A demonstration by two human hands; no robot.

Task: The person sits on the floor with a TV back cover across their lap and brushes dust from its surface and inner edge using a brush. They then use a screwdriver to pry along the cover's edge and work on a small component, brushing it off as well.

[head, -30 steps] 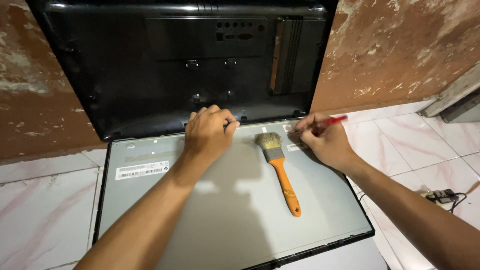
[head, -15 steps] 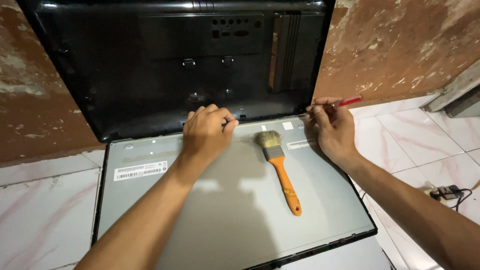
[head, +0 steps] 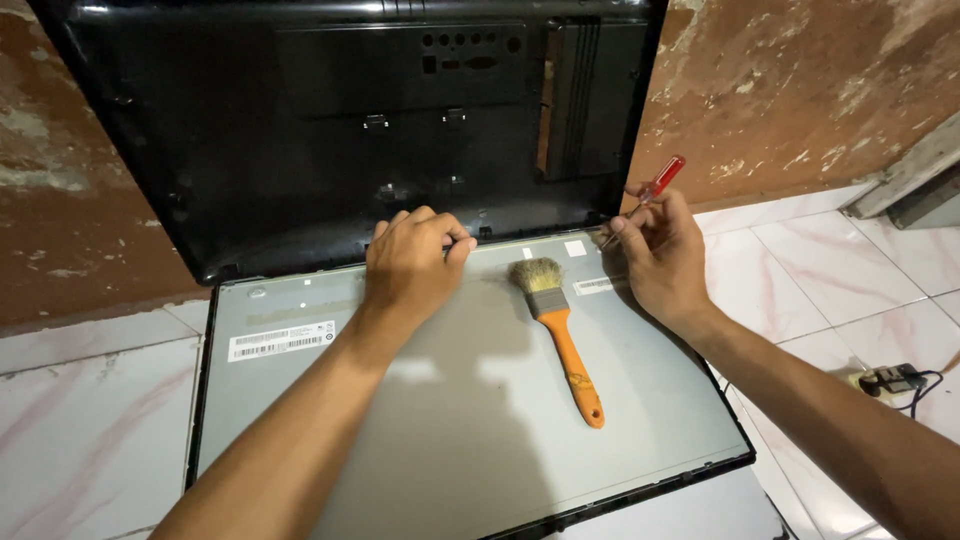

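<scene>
- A flat grey metal panel (head: 460, 400), smooth and matte with a thin black frame, lies on the white marble-patterned tiled floor (head: 90, 430); pale stickers sit on its left part and near its top right.
- A glossy black plastic back cover (head: 300, 130), moulded with vents and port holes, stands tilted against the rough, flaking brown wall (head: 800, 90), its lower edge meeting the panel's far edge.
- The left hand (head: 412, 265) rests knuckles-up at that far edge, fingers curled down over the seam between panel and cover; whether it pinches anything there cannot be told.
- The right hand (head: 662, 262) grasps a slim screwdriver (head: 655, 188) with a translucent red handle, fingers closed around the shaft; the handle sticks up and to the right, and the tip points down toward the panel's top right corner.
- A paintbrush (head: 558, 335) with pale bristles, a metal ferrule and an orange handle lies flat on the panel between the two hands, untouched, bristles toward the cover.
- A small plug with a black cable (head: 893, 380) lies on the tiles at far right.
</scene>
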